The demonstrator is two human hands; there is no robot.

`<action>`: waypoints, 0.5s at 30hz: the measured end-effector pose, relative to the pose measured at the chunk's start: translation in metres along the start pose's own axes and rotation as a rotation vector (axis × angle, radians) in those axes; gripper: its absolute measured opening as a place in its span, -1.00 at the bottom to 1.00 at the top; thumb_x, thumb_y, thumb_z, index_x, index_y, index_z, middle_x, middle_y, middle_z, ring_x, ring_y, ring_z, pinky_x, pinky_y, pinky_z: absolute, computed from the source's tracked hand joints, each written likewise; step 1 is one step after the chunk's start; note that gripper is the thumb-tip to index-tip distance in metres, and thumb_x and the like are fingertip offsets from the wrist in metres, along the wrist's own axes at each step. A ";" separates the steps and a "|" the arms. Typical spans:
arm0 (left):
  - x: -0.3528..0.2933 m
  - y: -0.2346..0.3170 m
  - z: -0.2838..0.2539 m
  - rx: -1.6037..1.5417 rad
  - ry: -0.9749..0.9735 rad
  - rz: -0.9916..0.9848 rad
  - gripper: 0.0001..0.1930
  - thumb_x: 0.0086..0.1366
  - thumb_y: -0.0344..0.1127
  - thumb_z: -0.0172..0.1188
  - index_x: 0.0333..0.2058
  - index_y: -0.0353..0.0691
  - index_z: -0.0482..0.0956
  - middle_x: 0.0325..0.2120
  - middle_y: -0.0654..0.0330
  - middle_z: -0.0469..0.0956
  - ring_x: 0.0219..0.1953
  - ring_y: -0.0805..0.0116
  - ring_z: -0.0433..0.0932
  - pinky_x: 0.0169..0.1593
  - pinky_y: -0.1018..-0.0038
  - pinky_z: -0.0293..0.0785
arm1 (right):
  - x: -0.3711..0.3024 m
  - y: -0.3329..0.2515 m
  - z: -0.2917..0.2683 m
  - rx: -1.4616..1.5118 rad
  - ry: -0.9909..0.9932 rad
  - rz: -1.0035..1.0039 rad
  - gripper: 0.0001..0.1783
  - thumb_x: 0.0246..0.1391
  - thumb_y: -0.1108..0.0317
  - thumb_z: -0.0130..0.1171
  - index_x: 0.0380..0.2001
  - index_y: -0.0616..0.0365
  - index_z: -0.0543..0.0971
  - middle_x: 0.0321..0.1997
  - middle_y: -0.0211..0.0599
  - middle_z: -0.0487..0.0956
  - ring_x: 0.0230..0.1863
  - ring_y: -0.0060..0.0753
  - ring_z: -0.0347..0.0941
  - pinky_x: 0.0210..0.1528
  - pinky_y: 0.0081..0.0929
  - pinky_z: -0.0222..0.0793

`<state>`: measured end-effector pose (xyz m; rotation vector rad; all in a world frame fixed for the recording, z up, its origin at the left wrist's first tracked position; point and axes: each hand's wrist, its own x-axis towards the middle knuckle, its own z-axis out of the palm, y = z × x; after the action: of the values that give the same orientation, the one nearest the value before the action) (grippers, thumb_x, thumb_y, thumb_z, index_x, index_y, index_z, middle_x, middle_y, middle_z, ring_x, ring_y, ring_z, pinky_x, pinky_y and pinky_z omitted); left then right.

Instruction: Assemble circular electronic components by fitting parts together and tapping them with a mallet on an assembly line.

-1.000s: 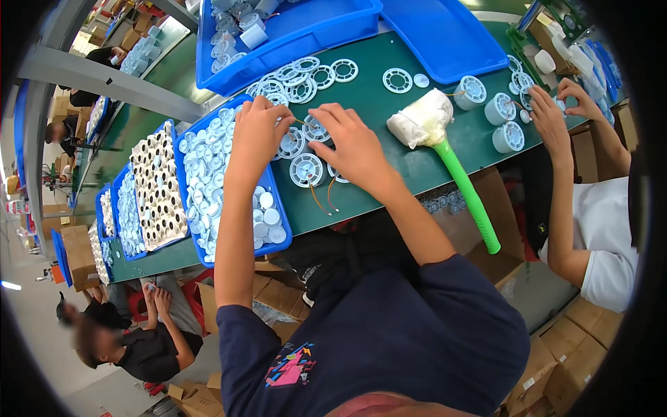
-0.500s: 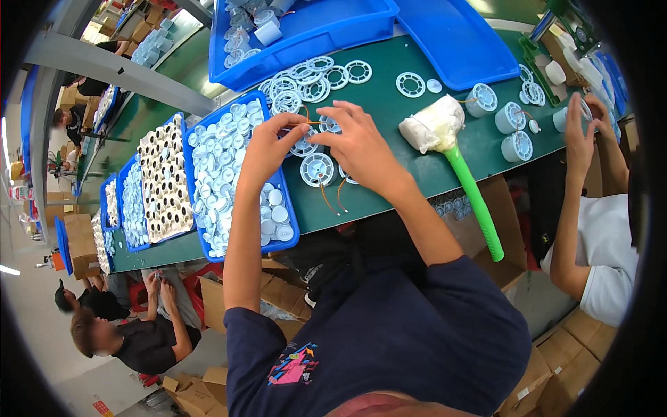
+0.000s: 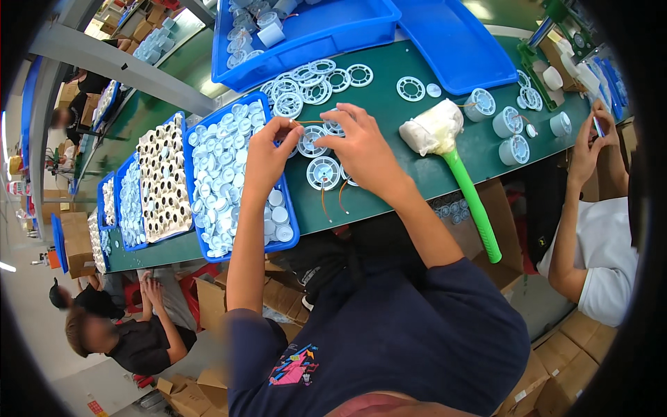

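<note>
A thin orange wire (image 3: 316, 122) stretches between my hands above the green table (image 3: 389, 201). My left hand (image 3: 269, 154) pinches the wire's left end between thumb and fingertips. With fingers curled, my right hand (image 3: 365, 149) grips a light-blue round part (image 3: 333, 127), mostly hidden behind the fingers, from which the wire seems to come. Just below the hands lie a spoked light-blue disc (image 3: 311, 141) and another spoked part (image 3: 323, 173) with orange wires trailing toward the table's near edge. Right of my right hand rests a mallet (image 3: 434, 128) with a white wrapped head and green handle.
A blue tray of small light-blue caps (image 3: 283, 233) stands left. Flat rings (image 3: 316, 90) lie beyond my hands, before a blue bin (image 3: 313, 52). Light-blue cups (image 3: 514, 149) stand right of the mallet. At far right a co-worker's hands (image 3: 590, 146) hold a small part.
My left hand has drawn slightly left and down, and more wire shows between my hands. The co-worker's hands have left a cup, which now stands on the table.
</note>
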<state>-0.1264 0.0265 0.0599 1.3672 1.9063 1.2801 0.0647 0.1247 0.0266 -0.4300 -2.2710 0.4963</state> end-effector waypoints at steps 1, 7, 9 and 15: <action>0.001 -0.001 -0.001 0.033 0.018 -0.019 -0.83 0.37 -0.33 0.34 -0.23 -0.35 0.65 -0.35 0.20 0.71 -0.31 0.49 0.63 -0.16 0.51 0.55 | 0.001 -0.002 -0.001 0.000 -0.011 0.006 -0.69 0.00 0.59 0.26 -0.21 -0.05 0.73 0.23 -0.28 0.55 0.38 0.04 0.33 0.29 -0.05 0.35; 0.008 -0.003 -0.005 0.194 -0.001 -0.088 -0.82 0.34 -0.34 0.35 -0.23 -0.36 0.65 -0.41 0.19 0.68 -0.36 0.47 0.61 -0.23 0.49 0.52 | 0.002 -0.003 0.000 0.006 -0.023 0.039 -0.72 0.00 0.59 0.27 -0.26 -0.04 0.73 0.24 -0.32 0.56 0.38 0.04 0.33 0.30 -0.06 0.34; 0.012 -0.003 -0.008 0.294 -0.025 -0.067 -0.81 0.33 -0.34 0.35 -0.22 -0.36 0.65 -0.41 0.20 0.66 -0.34 0.50 0.58 -0.23 0.52 0.49 | 0.002 -0.003 0.000 0.014 -0.019 0.039 -0.72 0.00 0.59 0.26 -0.26 -0.05 0.73 0.24 -0.32 0.56 0.37 0.04 0.33 0.30 -0.06 0.34; 0.009 -0.009 -0.011 0.257 -0.072 -0.087 -0.73 0.31 -0.30 0.37 -0.12 -0.36 0.64 -0.44 0.14 0.65 -0.40 0.41 0.56 -0.28 0.45 0.49 | 0.002 -0.002 0.000 0.006 -0.047 0.001 -0.65 -0.03 0.58 0.28 -0.16 -0.02 0.73 0.24 -0.21 0.52 0.36 0.03 0.32 0.28 -0.08 0.36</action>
<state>-0.1433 0.0296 0.0588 1.4138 2.1113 0.9573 0.0632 0.1236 0.0286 -0.4202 -2.3138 0.5184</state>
